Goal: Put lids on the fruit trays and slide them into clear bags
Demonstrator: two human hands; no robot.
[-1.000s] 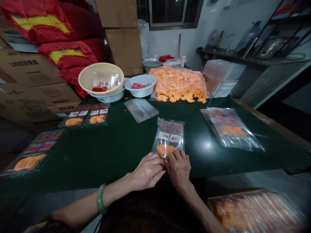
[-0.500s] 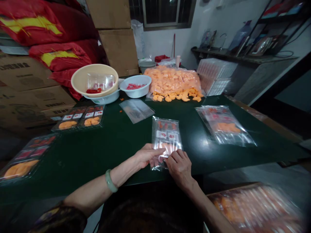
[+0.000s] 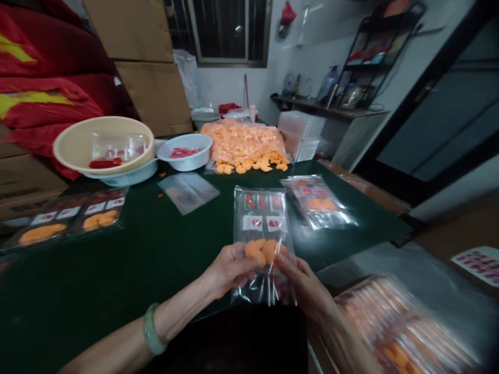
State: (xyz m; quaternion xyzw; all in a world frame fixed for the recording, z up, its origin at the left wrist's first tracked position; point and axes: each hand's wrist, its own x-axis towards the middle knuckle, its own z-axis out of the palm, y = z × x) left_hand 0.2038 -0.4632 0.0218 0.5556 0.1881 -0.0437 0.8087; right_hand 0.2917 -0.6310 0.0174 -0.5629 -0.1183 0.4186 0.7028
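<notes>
A clear plastic bag [image 3: 260,206] with a compartment tray inside lies at the table's near edge. Orange curved pieces [image 3: 265,251] fill its lower part, two small printed packets sit in the middle, and reddish pieces lie at the top. My left hand [image 3: 231,266] grips the bag's left side, thumb on top. On the right side, my right hand [image 3: 297,272] holds the same bag, its fingers partly hidden beneath the film. The bag's lower end hangs loose between the hands. Another bagged tray [image 3: 317,201] lies to the right.
Filled trays [image 3: 99,215] sit at the left. Flat clear bags [image 3: 189,191] lie mid-table. Behind are a cream basin [image 3: 66,143], a white basin [image 3: 183,161], a big bag of orange pieces [image 3: 244,140] and stacked clear trays [image 3: 300,130]. A box of packed bags [image 3: 390,311] stands low right.
The view has turned to the right. My right hand's curled fingers have shifted to the bag's right side, and the bag's lower end now shows loose between my hands.
</notes>
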